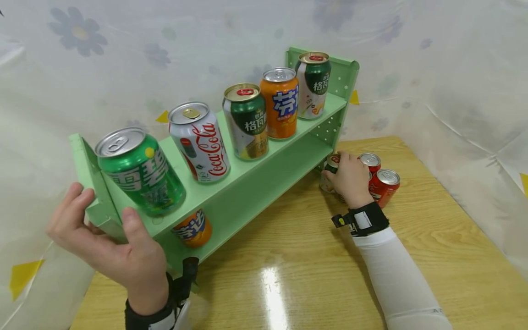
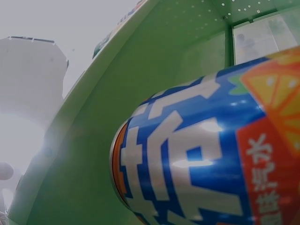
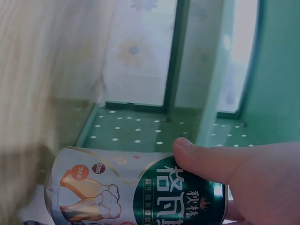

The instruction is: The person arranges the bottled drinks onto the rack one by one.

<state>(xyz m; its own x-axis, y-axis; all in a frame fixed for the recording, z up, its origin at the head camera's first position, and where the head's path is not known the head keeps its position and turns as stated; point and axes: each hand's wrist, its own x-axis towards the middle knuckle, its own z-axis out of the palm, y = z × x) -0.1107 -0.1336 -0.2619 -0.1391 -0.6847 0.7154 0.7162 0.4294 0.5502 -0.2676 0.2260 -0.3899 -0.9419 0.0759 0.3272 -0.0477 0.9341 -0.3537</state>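
Note:
My right hand (image 1: pixel 350 178) grips a green-and-white kvass can (image 3: pixel 140 187) beside the lower right end of a green two-tier shelf (image 1: pixel 247 183). In the right wrist view the thumb lies along the can's side near its top; the head view shows the hand covering much of it. At the shelf's left end, my left hand (image 1: pixel 119 247) holds the end panel, with the fingers at its outer side and the thumb by the front edge. Close to that thumb is a green Sprite can (image 1: pixel 144 174) on the upper tier. An orange Fanta can (image 2: pixel 187 154) stands on the lower tier.
Along the upper tier stand a white Coca-Cola can (image 1: pixel 200 144), a kvass can (image 1: pixel 247 123), an orange Fanta can (image 1: pixel 280 105) and another kvass can (image 1: pixel 314 87). Red cans (image 1: pixel 384 188) crowd beside my right hand on the wooden table (image 1: pixel 309 266). A flowered sheet (image 1: pixel 185 41) hangs behind.

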